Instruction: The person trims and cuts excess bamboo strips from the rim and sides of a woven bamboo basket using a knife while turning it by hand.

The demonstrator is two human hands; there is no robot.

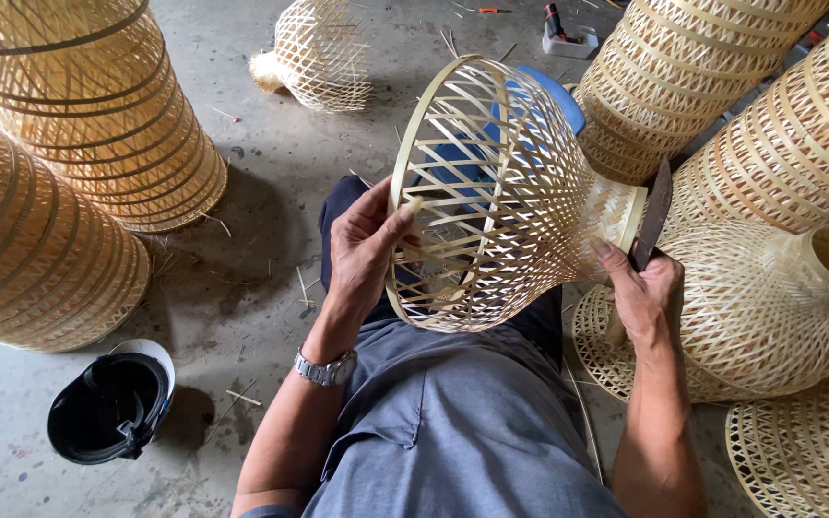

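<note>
Now your left hand (365, 251) grips the wide rim of a woven bamboo shade (501, 192), held on its side at the frame's centre above your lap. Your right hand (643, 293) is closed around a dark knife (652, 213), its blade touching the shade's narrow neck. A slip there could nick your thumb or split the thin strips; finished shades (760, 307) crowd just beside your right elbow.
</note>
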